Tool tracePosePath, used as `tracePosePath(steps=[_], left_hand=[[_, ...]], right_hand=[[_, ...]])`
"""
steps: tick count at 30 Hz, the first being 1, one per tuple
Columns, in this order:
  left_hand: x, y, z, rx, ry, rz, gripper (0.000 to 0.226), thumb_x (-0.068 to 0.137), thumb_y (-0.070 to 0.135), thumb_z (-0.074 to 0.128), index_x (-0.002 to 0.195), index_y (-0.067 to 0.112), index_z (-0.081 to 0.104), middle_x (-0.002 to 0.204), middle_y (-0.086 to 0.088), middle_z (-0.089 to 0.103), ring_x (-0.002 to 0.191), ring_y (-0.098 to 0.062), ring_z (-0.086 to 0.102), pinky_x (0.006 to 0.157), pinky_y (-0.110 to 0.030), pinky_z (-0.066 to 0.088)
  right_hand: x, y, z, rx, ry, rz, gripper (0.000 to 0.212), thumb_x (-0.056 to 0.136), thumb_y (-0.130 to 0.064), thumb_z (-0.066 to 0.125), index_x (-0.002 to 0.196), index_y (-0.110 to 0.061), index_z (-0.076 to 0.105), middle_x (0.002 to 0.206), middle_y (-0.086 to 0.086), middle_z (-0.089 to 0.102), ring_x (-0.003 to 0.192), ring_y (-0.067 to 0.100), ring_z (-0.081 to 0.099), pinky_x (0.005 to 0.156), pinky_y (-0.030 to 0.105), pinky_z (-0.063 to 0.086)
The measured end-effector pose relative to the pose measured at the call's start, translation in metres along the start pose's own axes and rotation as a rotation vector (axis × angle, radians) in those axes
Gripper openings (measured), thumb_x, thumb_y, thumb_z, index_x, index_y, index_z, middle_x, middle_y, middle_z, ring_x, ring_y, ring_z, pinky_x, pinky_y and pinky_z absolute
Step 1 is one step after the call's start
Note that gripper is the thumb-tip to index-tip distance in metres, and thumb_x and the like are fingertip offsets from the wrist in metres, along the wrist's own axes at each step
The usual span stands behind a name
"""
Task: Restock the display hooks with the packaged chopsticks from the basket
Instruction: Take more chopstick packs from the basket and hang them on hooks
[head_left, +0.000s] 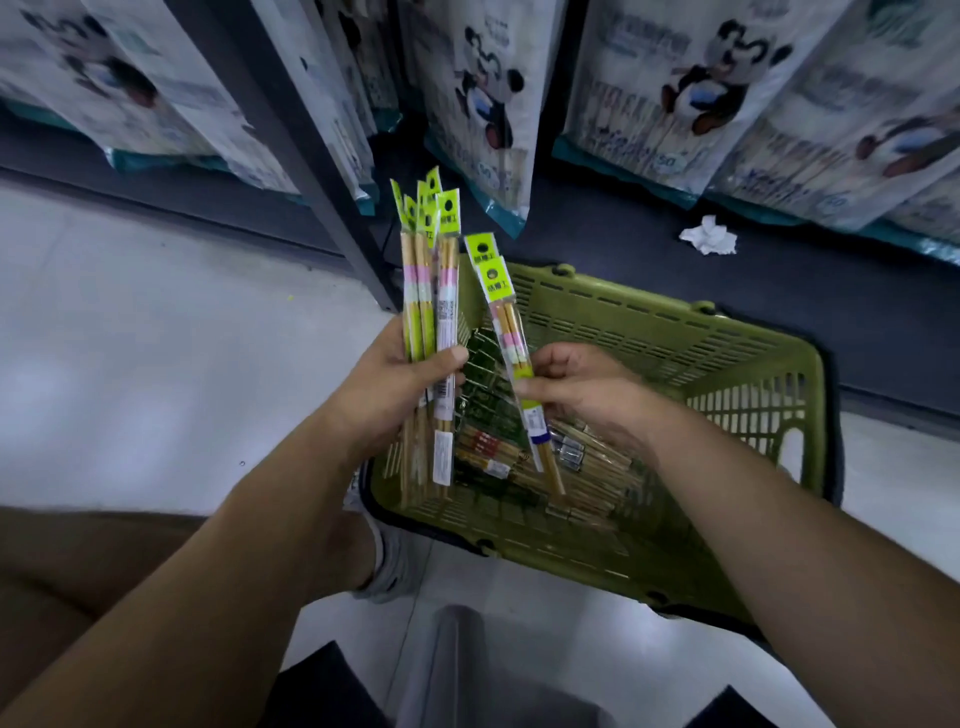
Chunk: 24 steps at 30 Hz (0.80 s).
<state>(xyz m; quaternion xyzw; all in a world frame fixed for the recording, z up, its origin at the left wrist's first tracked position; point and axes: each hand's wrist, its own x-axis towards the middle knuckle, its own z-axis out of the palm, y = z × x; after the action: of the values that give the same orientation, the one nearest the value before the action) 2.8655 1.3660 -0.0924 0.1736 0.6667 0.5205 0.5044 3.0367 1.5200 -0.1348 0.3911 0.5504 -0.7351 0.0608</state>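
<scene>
Down over the green basket we go, and both hands are busy. The left hand grips a bundle of chopstick packs: fingers curled behind it, thumb pressed across the front. The packs stand nearly upright and fan out a little at the top, where the yellow-green header cards spread apart. Pink and white bands show on the sticks through the clear sleeves.

Over to the right hand – it pinches two more packs between thumb and curled fingers, roughly at their middle. These lean left at the top, towards the bundle, but their header cards stay apart from it, and their lower ends hang over the inside of the basket.

In the basket itself lies a heap of loose packs, mixed kinds, some with dark green wrapping, some with plain bamboo-coloured sticks, lying flat and crossing one another. The basket sits on the pale floor with its far edge against the dark shelf base, and a grey shoe touches its near left corner.

Up behind, big panda bags hang in rows, split by a dark upright – and a crumpled tissue lies on the shelf base just beyond the basket
</scene>
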Motion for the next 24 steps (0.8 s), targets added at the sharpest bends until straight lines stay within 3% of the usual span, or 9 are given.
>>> tracePosePath(steps=[3, 6, 9, 13, 18, 21, 24], left_hand=[[-0.003, 0.007, 0.013, 0.044, -0.128, 0.03, 0.045, 0.097, 0.002, 0.062, 0.14, 0.011, 0.052, 0.127, -0.011, 0.07, 0.113, -0.025, 0.067, 0.095, -0.041, 0.057], [-0.006, 0.02, 0.024, 0.052, -0.186, 0.052, 0.052, 0.098, 0.004, 0.062, 0.147, 0.016, 0.046, 0.136, -0.005, 0.066, 0.124, -0.016, 0.064, 0.101, -0.03, 0.053], [-0.011, 0.038, 0.034, 0.139, -0.171, 0.105, 0.054, 0.099, 0.008, 0.063, 0.148, 0.018, 0.043, 0.135, 0.005, 0.066, 0.123, -0.003, 0.062, 0.098, -0.018, 0.05], [-0.022, 0.072, 0.048, 0.282, -0.098, 0.216, 0.047, 0.099, 0.01, 0.065, 0.137, 0.025, 0.042, 0.12, 0.017, 0.061, 0.105, 0.01, 0.062, 0.081, -0.004, 0.047], [-0.045, 0.124, 0.059, 0.317, -0.092, 0.379, 0.045, 0.098, 0.014, 0.066, 0.134, 0.03, 0.044, 0.123, 0.011, 0.063, 0.112, 0.004, 0.061, 0.09, -0.015, 0.048], [-0.065, 0.16, 0.063, 0.297, -0.105, 0.499, 0.05, 0.097, 0.014, 0.068, 0.136, 0.034, 0.045, 0.119, 0.023, 0.066, 0.112, 0.009, 0.061, 0.086, -0.007, 0.047], [-0.085, 0.191, 0.068, 0.294, -0.152, 0.6, 0.05, 0.097, 0.019, 0.069, 0.135, 0.044, 0.046, 0.123, 0.025, 0.066, 0.116, 0.003, 0.062, 0.092, -0.012, 0.049]], right_hand=[[-0.011, -0.032, 0.006, 0.093, 0.018, -0.041, 0.019, 0.08, -0.01, 0.082, 0.092, -0.014, 0.068, 0.088, 0.002, 0.075, 0.08, 0.015, 0.07, 0.066, 0.029, 0.056], [-0.023, -0.059, 0.009, 0.109, 0.072, -0.036, 0.026, 0.078, -0.012, 0.084, 0.099, -0.01, 0.069, 0.1, 0.01, 0.075, 0.085, 0.02, 0.07, 0.071, 0.032, 0.056], [-0.039, -0.08, 0.007, 0.115, 0.144, -0.049, 0.024, 0.076, -0.012, 0.086, 0.093, -0.012, 0.069, 0.09, 0.007, 0.074, 0.076, 0.016, 0.068, 0.065, 0.028, 0.055], [-0.068, -0.113, 0.007, 0.163, 0.121, -0.092, 0.042, 0.061, -0.018, 0.089, 0.095, -0.009, 0.067, 0.086, 0.01, 0.071, 0.067, 0.015, 0.064, 0.058, 0.027, 0.056], [-0.115, -0.162, 0.005, -0.066, 0.246, -0.331, 0.02, 0.073, -0.019, 0.09, 0.078, -0.017, 0.072, 0.067, -0.009, 0.069, 0.054, -0.003, 0.058, 0.048, 0.012, 0.042], [-0.153, -0.196, 0.005, -0.106, 0.269, -0.425, 0.035, 0.066, -0.042, 0.088, 0.086, -0.016, 0.074, 0.074, -0.005, 0.071, 0.063, 0.004, 0.063, 0.055, 0.018, 0.048], [-0.191, -0.226, 0.006, -0.091, 0.335, -0.608, 0.031, 0.072, -0.049, 0.077, 0.088, -0.022, 0.073, 0.072, -0.007, 0.07, 0.065, 0.008, 0.066, 0.058, 0.023, 0.053]])
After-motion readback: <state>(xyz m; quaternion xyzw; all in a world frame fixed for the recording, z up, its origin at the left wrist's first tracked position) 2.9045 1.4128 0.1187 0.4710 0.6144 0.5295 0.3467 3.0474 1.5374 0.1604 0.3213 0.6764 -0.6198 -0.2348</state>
